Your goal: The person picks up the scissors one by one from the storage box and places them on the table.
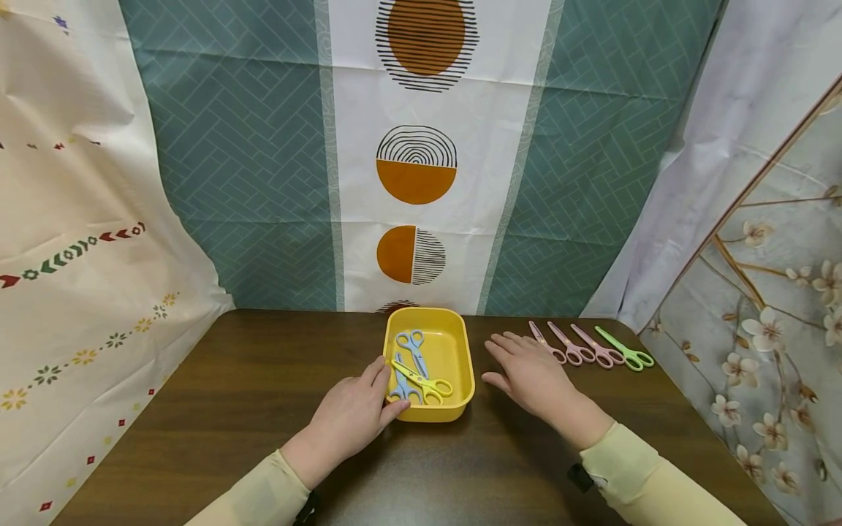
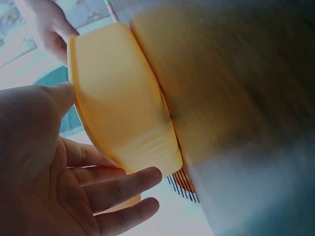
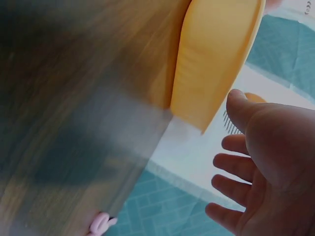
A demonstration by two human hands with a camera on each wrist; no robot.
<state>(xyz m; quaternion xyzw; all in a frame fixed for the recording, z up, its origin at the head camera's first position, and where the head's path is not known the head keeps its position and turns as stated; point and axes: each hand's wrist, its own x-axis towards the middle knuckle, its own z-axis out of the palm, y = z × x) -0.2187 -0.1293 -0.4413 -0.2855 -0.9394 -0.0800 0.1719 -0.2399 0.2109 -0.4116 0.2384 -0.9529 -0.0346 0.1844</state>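
Observation:
A yellow plastic bin stands on the table with two pairs of blue scissors and one pair of yellow scissors inside. My left hand rests at its near left corner, thumb at the rim and fingers along the left side. The left wrist view shows the fingers extended and only slightly bent. To the right of the bin, my right hand hovers over the table, holding nothing, its fingers loosely spread. Just beyond it lie three pairs of pink scissors and one green pair.
The dark wooden table ends at a patterned curtain right behind the bin. More cloth hangs along the left side, and a floral panel borders the right. The pink and green scissors lie in a row near the back right corner.

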